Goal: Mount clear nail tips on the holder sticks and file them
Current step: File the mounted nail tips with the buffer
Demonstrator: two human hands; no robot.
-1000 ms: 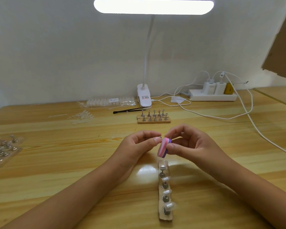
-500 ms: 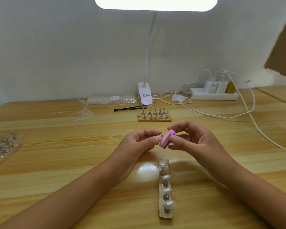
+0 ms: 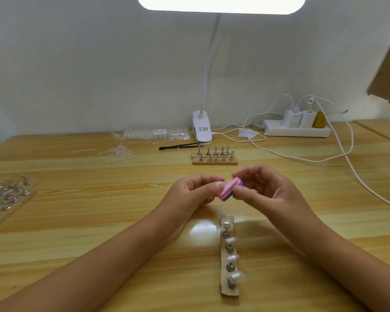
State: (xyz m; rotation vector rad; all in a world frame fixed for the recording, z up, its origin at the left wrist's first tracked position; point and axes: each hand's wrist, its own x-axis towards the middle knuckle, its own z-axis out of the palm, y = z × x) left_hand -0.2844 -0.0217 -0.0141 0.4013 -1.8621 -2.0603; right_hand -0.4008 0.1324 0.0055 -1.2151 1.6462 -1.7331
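Note:
My right hand [image 3: 266, 192] pinches a small pink and purple file block [image 3: 231, 189] above the middle of the wooden table. My left hand [image 3: 194, 194] pinches a holder stick against the block's left face; the stick and its nail tip are mostly hidden behind my fingers. Just below my hands lies a wooden strip [image 3: 229, 255] that carries several metal holder sticks, each with a clear nail tip [image 3: 231, 240] on top.
A second wooden base with bare holder sticks [image 3: 214, 155] stands behind my hands. Black tweezers [image 3: 180, 145], a bag of clear tips [image 3: 155, 134], loose tips [image 3: 116, 154], a clamp lamp [image 3: 202, 129], a power strip [image 3: 297, 130] with white cables at back. More sticks on a tray [image 3: 5, 197] at left.
The file block has tilted from nearly upright to slanted as my right hand rubbed it against the tip. Both hands rose slightly in view.

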